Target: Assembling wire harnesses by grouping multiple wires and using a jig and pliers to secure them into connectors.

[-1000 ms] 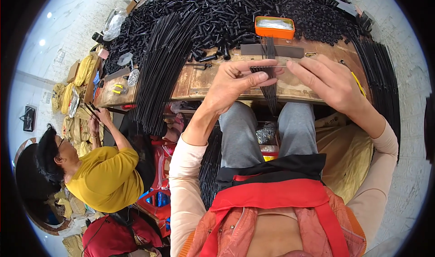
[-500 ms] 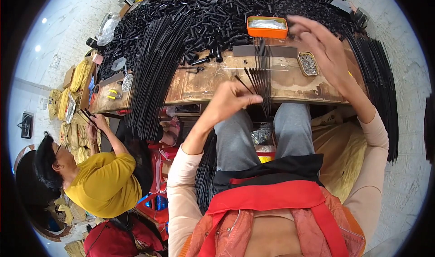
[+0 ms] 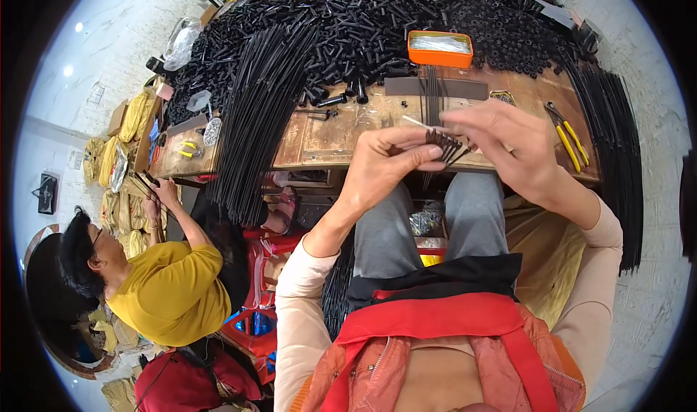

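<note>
My left hand (image 3: pixel 385 164) is closed, thumb against fingers, around a bunch of thin black rods (image 3: pixel 451 149) above the table's near edge. The rods' near ends fan out past my thumb. A thin white strip (image 3: pixel 414 122) sticks out over the left fingers, beside the rods. My right hand (image 3: pixel 517 145) reaches across the bunch from the right. Motion smears its fingers, so whether they pinch anything does not show. Farther back, more of the rods' length (image 3: pixel 432 92) runs toward an orange box (image 3: pixel 440 58) holding similar white strips.
Yellow-handled pliers (image 3: pixel 568 137) lie to the right, near a small tin (image 3: pixel 502 97) partly covered by my hand. Long black rods (image 3: pixel 254 114) hang over the edge at left, others (image 3: pixel 616 143) at right. Black tubular parts (image 3: pixel 377 20) heap behind. A co-worker (image 3: pixel 167 288) sits at left.
My right hand has come from beside the orange box down to the rods. A white strip now shows at my left hand, and the rod ends have swung to the right.
</note>
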A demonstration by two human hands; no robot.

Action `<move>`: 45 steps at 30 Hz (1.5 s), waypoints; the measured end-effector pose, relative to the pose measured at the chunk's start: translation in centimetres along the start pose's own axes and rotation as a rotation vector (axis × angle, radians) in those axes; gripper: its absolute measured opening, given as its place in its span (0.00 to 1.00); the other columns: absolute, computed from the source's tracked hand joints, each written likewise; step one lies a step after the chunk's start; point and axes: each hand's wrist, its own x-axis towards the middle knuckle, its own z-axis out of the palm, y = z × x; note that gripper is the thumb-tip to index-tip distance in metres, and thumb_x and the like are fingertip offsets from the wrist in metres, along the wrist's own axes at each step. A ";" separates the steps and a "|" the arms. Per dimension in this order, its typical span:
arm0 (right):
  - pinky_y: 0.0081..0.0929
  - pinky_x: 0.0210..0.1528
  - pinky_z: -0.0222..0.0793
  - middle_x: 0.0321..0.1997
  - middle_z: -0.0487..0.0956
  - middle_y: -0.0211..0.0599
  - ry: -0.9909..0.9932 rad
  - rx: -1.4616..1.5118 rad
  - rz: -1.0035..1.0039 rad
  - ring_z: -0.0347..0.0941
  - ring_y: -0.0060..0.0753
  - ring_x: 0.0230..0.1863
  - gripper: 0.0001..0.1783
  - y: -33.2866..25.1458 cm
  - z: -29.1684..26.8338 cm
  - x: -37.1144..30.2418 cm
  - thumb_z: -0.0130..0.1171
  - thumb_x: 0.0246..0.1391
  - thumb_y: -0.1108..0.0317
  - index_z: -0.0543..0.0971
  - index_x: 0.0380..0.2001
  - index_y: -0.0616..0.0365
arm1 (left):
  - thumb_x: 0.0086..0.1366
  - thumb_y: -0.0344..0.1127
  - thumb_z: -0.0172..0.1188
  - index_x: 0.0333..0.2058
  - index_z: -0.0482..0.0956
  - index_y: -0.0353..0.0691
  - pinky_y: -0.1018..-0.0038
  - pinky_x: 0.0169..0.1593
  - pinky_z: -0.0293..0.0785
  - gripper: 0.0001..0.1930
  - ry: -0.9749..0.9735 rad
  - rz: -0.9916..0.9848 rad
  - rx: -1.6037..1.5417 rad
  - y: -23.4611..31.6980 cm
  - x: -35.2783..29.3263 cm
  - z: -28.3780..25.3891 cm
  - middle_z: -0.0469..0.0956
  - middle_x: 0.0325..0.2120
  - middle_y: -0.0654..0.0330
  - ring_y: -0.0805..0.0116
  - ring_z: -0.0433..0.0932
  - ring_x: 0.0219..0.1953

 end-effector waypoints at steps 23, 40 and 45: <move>0.31 0.34 0.70 0.34 0.79 0.39 0.108 -0.445 -0.035 0.75 0.41 0.34 0.11 -1.6 -2.5 -1.0 0.63 0.47 0.79 0.81 0.37 0.61 | 0.69 0.28 0.55 0.50 0.76 0.25 0.64 0.56 0.78 0.14 -0.057 0.128 -0.031 -0.2 0.7 -0.2 0.79 0.47 0.45 0.53 0.79 0.51; 0.32 0.31 0.70 0.35 0.78 0.40 0.053 -0.468 -0.197 0.73 0.40 0.32 0.16 -0.2 -2.2 -1.0 0.66 0.41 0.80 0.81 0.38 0.62 | 0.69 0.31 0.55 0.55 0.73 0.27 0.58 0.59 0.75 0.18 -0.135 0.094 -0.114 -0.1 0.7 -1.4 0.77 0.49 0.41 0.47 0.77 0.54; 0.31 0.31 0.70 0.36 0.78 0.41 0.100 -0.511 -0.261 0.73 0.40 0.32 0.19 -0.7 -2.1 -0.9 0.67 0.39 0.81 0.81 0.39 0.62 | 0.70 0.32 0.55 0.55 0.72 0.27 0.56 0.60 0.73 0.18 -0.190 0.075 -0.130 0.1 0.9 -1.7 0.76 0.50 0.40 0.45 0.75 0.55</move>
